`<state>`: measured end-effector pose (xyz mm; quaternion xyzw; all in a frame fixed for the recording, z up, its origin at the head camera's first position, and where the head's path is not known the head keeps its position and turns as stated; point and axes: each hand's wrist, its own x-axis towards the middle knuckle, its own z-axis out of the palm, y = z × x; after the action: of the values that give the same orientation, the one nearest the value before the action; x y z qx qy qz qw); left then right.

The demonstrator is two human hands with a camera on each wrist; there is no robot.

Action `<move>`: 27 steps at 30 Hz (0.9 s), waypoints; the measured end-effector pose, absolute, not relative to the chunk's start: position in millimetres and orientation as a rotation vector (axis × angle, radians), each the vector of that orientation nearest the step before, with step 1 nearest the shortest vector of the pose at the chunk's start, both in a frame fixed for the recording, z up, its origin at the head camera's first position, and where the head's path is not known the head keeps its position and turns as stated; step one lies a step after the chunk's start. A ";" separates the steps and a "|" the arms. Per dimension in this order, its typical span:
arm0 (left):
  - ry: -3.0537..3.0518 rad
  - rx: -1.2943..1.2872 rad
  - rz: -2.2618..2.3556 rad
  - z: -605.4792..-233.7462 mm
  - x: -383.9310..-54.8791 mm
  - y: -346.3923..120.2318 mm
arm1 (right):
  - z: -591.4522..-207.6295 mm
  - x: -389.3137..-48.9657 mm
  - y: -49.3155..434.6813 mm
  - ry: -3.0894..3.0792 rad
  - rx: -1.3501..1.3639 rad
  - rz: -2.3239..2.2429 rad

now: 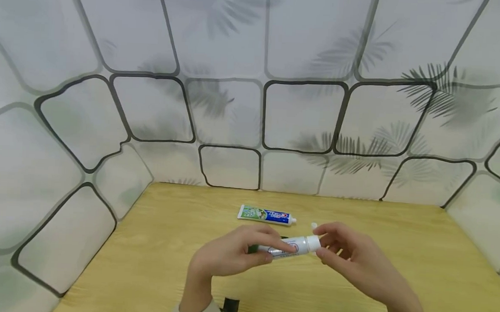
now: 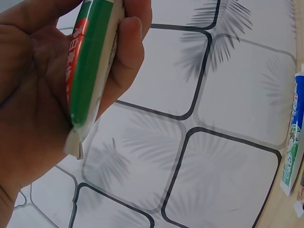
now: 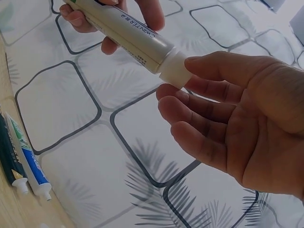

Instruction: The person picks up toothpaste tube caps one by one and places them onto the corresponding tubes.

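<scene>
My left hand [image 1: 233,250] grips a white-and-green toothpaste tube [image 1: 289,247] above the table. Its fingers and thumb wrap the body, and the green crimped end [image 2: 85,95] sticks out by the palm in the left wrist view. The tube lies nearly level, its wide white cap [image 3: 175,70] pointing to the right. With thumb and index finger my right hand [image 1: 358,261] pinches this cap; the other fingers are loosely bent below, as the right wrist view shows. The head view hides part of the tube behind the left fingers.
A blue-and-green toothpaste tube [image 1: 267,215] lies on the wooden table [image 1: 145,244] beyond the hands. Beside it is a dark green tube [image 3: 12,152] with a white cap, mostly covered in the head view. A small white piece [image 1: 314,226] shows near the right fingertips. Patterned cloth walls [image 1: 231,113] enclose the table.
</scene>
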<state>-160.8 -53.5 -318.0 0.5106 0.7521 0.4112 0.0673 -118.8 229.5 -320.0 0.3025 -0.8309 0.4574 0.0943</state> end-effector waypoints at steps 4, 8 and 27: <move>2.301 1.552 1.254 -320.6 -156.7 -58.7 | -319.6 -120.7 225.2 -2.475 0.922 1.426; 2.296 1.550 1.274 -318.3 -156.1 -58.3 | -318.0 -119.7 224.6 -2.461 0.917 1.431; 2.314 1.560 1.218 -312.6 -158.9 -56.5 | -316.1 -121.4 224.2 -2.509 0.832 1.472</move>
<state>-158.9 -56.5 -312.6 0.5116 0.7590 0.3997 0.0484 -121.4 224.2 -316.1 0.2745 -0.8278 0.4858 0.0580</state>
